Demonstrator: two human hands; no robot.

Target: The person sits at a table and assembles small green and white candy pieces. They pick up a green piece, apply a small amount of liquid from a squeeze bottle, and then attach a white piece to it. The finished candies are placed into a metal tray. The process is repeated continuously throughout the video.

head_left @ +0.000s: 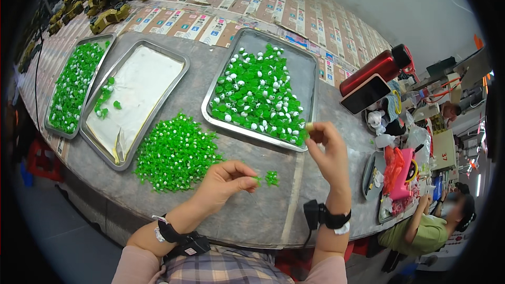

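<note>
My left hand (pixel 227 181) is closed in a pinch on a small green plastic piece (pixel 258 179), just above the table. Beside its fingertips lies a little cluster of similar green pieces (pixel 272 178). My right hand (pixel 329 150) is at the near right corner of a large metal tray (pixel 209 110). Its thumb and forefinger are apart, close to the green and white pieces (pixel 258 92) in that tray; a pale yellowish band covers one fingertip. Left of my left hand is a heap of small green parts with white dots (pixel 176 152).
Two more metal trays stand at left: a lined tray (pixel 139 84) with a few green pieces, and a full tray (pixel 79 87). At right are a red bottle (pixel 371 71), a phone (pixel 365 93) and a pink object (pixel 402 173). Yellow toy vehicles (pixel 110 16) lie far left. A person (pixel 421 234) sits right.
</note>
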